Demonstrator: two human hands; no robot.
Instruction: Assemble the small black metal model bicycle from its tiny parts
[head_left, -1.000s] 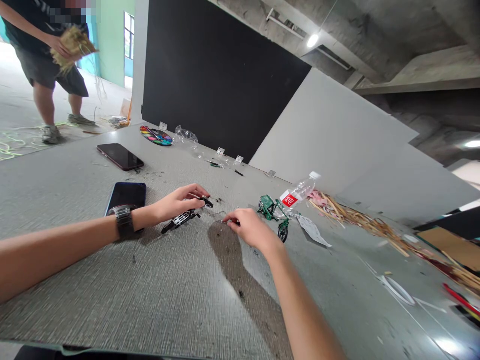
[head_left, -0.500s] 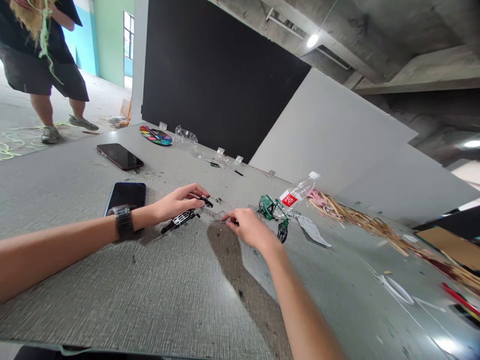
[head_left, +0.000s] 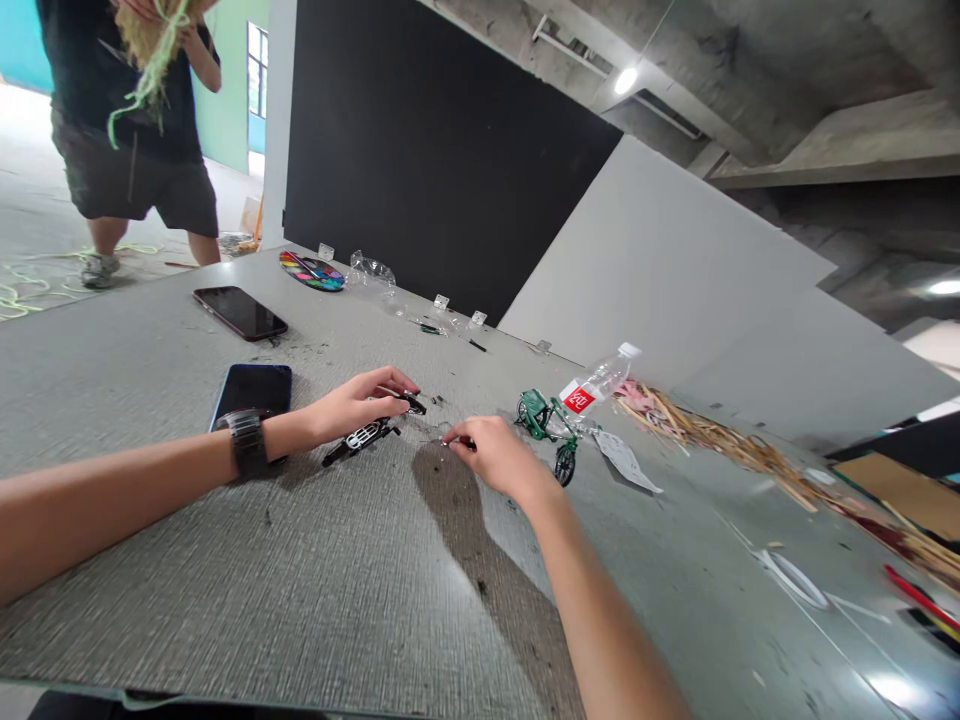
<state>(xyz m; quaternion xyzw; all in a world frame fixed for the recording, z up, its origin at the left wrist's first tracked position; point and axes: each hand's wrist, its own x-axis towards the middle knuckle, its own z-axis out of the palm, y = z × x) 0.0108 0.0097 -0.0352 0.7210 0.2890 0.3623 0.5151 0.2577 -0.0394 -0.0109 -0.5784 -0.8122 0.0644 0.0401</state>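
My left hand point(head_left: 364, 396), with a dark watch at the wrist, is closed on a small black part point(head_left: 415, 404) that shows past its fingertips. Just below that hand lies a black-and-silver toy frame piece point(head_left: 364, 437) on the grey table point(head_left: 315, 580). My right hand point(head_left: 491, 452) rests low over the table, its thumb and finger pinched at a tiny piece too small to name. Several tiny loose bits point(head_left: 436, 400) lie between the hands. A green miniature bicycle point(head_left: 551, 420) stands to the right of my right hand.
Two phones, one dark point(head_left: 240, 313) and one blue-edged point(head_left: 259, 390), lie at left. A paint palette point(head_left: 311, 270) and clear plastic sit behind. A bottle point(head_left: 600, 378), a paper slip point(head_left: 626, 460) and wood strips point(head_left: 720, 450) are at right. A person point(head_left: 135, 140) stands beyond the table.
The person in the background has shifted to the right with the straw-like bundle. My right fingertips have moved very slightly; my left hand looks unmoved.
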